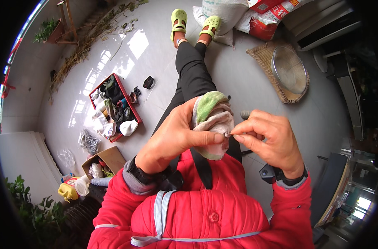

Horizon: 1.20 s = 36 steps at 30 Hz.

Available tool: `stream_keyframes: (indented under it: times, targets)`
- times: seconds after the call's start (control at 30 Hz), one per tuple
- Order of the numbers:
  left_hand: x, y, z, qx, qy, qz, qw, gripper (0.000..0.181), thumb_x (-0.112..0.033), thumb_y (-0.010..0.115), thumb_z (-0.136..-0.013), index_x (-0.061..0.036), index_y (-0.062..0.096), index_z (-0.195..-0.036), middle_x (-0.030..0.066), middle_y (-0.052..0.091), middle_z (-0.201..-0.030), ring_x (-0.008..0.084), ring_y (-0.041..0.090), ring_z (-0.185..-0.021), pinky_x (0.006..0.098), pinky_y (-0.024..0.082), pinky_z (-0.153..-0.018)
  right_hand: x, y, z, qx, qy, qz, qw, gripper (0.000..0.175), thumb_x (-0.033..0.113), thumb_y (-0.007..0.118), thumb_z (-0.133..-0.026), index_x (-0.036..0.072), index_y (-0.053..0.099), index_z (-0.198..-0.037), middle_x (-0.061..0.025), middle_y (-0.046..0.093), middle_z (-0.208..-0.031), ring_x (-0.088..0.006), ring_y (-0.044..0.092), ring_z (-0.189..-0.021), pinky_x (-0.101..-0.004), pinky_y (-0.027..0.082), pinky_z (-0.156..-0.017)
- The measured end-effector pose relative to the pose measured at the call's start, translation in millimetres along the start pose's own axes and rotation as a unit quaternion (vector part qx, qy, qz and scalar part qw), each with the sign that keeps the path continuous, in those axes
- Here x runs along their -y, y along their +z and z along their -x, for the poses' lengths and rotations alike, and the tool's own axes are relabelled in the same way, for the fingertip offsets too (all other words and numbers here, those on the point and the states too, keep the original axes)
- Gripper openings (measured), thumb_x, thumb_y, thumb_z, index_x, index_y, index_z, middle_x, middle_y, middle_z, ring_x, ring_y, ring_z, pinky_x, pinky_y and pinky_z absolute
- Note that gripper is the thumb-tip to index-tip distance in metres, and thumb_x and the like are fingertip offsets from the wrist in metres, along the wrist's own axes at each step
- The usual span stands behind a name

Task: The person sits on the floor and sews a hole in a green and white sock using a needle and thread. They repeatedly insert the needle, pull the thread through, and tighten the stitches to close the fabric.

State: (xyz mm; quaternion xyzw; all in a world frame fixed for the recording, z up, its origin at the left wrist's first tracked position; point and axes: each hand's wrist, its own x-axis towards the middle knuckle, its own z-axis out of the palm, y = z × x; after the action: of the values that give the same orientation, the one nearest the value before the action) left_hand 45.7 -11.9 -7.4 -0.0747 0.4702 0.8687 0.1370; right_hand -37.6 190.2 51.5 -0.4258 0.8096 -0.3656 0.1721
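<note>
A bunched sock (214, 119) in pale pink and green hangs above my lap, gripped by my left hand (182, 132) with the thumb lying across its front. At the sock's right edge, my right hand (265, 133) pinches something tiny between thumb and forefinger; it is too small to make out, perhaps a needle or thread. The pinching fingertips are at the cloth. Below the hands is my red quilted garment (201, 208), tied with a grey strap. A spool of grey thread (245, 114) is partly visible on the floor behind my right hand.
On the floor at the left stands a red box (128, 104) full of socks, with a cardboard box (114, 158) nearer me. A dark small item (148, 82) lies beyond. At the upper right, a round metal sieve (289, 70) rests on a woven mat (263, 51) near white sacks (226, 14).
</note>
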Motion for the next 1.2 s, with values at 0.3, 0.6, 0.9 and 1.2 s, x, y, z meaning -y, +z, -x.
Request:
stream_keyframes:
  times: [0.3,0.6,0.9,1.2]
  targets:
    - [6.5,0.5,-1.5,-0.052,0.093,-0.064,0.992,0.053,-0.004,0.080,-0.076,-0.0022,0.054,-0.123,0.0033,0.063,-0.108,0.0102,0.060,-0.097,0.0274,0.051,-0.086,10.1,22.0,3.6,-0.111,-0.059,0.153,0.980,0.015,0.001,0.072,-0.077,0.006,0.062,-0.086,-0.0065,0.056,-0.075,-0.0248,0.061,-0.066,-0.0357,0.049,-0.057]
    - [2.5,3.3,3.5,-0.070,0.076,-0.063,0.993,0.049,-0.002,0.078,-0.078,-0.0021,0.056,-0.122,0.0020,0.065,-0.107,0.0091,0.061,-0.095,0.0269,0.051,-0.086,5.0,28.9,-3.3,-0.154,-0.063,0.127,0.978,0.012,0.000,0.074,-0.077,0.005,0.065,-0.084,-0.0048,0.055,-0.070,-0.0172,0.053,-0.054,-0.0311,0.042,-0.050]
    - [0.0,-2.5,3.3,-0.004,0.015,0.057,0.998,0.057,-0.003,0.079,-0.078,-0.0026,0.054,-0.129,0.0038,0.064,-0.115,0.0133,0.061,-0.105,0.0300,0.049,-0.094,0.1,4.1,-3.5,-0.029,0.062,-0.087,0.994,0.005,0.005,0.072,-0.082,0.003,0.068,-0.086,-0.0033,0.057,-0.074,-0.0124,0.053,-0.060,-0.0271,0.042,-0.056]
    - [-2.6,-0.7,4.6,0.005,0.002,0.079,0.997,0.057,0.000,0.077,-0.078,-0.0025,0.053,-0.129,0.0038,0.064,-0.114,0.0132,0.062,-0.103,0.0293,0.049,-0.094,-5.4,0.6,-8.2,0.019,0.065,-0.164,0.984,0.005,0.004,0.071,-0.083,0.002,0.068,-0.085,-0.0028,0.057,-0.075,-0.0118,0.054,-0.067,-0.0258,0.043,-0.062]
